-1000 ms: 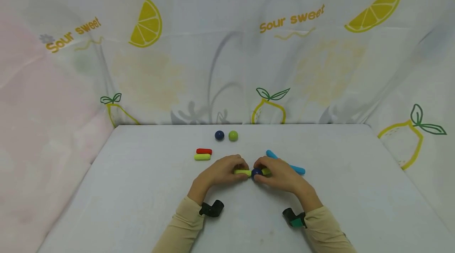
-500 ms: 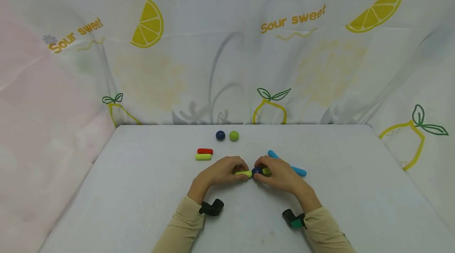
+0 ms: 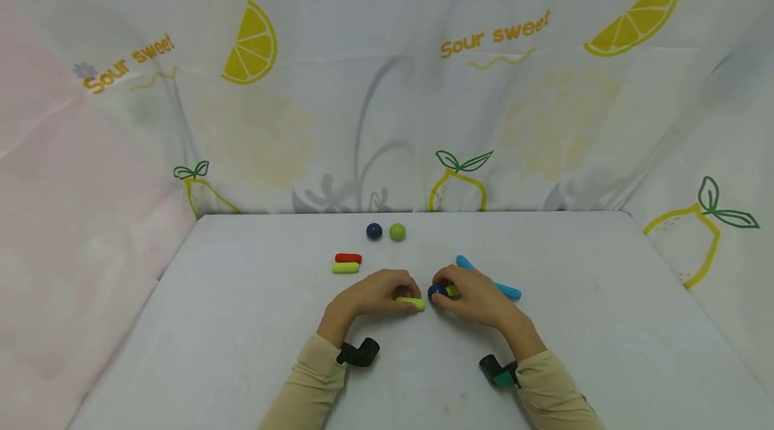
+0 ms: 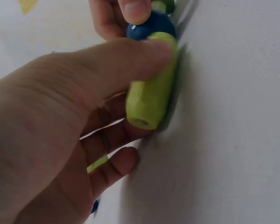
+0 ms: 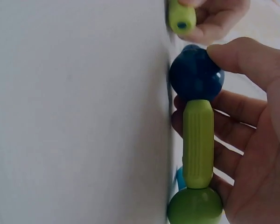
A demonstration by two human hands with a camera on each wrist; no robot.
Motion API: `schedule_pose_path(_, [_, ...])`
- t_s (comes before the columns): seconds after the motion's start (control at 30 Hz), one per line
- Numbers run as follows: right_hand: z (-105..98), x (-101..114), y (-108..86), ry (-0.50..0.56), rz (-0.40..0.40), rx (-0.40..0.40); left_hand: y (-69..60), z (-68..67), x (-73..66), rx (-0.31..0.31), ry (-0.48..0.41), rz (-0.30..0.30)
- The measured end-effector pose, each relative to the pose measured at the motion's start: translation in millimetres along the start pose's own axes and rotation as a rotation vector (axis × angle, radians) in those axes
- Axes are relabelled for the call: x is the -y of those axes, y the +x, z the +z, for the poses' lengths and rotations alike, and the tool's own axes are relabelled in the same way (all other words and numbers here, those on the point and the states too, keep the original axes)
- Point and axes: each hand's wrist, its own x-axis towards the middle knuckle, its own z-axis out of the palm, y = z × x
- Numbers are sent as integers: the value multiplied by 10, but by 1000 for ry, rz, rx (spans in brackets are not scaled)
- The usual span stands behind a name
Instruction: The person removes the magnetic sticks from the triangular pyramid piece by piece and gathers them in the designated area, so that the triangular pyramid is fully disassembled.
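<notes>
My left hand pinches a short yellow-green rod between thumb and fingers. A small hole shows in the rod's end. In the right wrist view the rod stands apart from a dark blue ball, which my right hand holds between thumb and fingers. Joined to that ball is a second yellow-green rod, ribbed along its length. At this rod's other end sits a green ball, which the right hand covers in the head view.
Beyond the right hand lies a long blue rod, partly covered. A red rod and a yellow-green rod lie side by side left of centre. Farther back rest a dark blue ball and a green ball on the white table.
My left hand has drawn its rod slightly left and toward me, with its end tipped nearer. A gap now separates it from the blue ball. The right hand has barely moved.
</notes>
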Motion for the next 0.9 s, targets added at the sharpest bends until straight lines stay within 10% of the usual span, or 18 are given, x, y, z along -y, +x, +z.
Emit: schedule_pose_path(0.9, [-42, -53, -14, -4, 31, 1, -338, -356, 263, -247, -39, -77])
